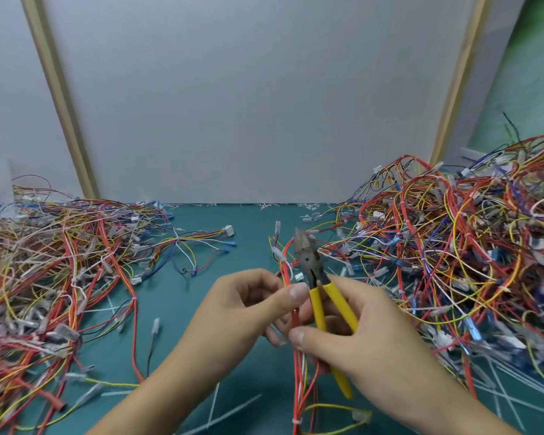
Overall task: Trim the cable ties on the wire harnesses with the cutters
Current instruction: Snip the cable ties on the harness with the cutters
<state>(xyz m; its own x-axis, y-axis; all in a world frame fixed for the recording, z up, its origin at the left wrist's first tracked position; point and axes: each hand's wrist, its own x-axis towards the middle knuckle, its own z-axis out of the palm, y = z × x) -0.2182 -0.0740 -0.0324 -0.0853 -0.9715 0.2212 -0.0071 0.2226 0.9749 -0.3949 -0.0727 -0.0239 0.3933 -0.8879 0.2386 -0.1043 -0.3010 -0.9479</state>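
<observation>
My right hand (pixel 371 334) grips the yellow-handled cutters (pixel 319 296), whose grey jaws point up and away, slightly parted. My left hand (pixel 252 306) pinches a red and orange wire harness (pixel 299 381) between thumb and fingers, just left of the cutters' handles. The harness runs from above my fingers down toward the lower edge of the view, with a white cable tie (pixel 296 421) low on it. The cutter jaws stand above my left thumb, not around any tie that I can see.
A big heap of coloured harnesses (pixel 471 246) fills the right side and another heap (pixel 54 262) the left. Both lie on a green mat (pixel 233 255). Cut white tie ends (pixel 220 412) litter the front. A grey partition wall (pixel 248 105) closes the back.
</observation>
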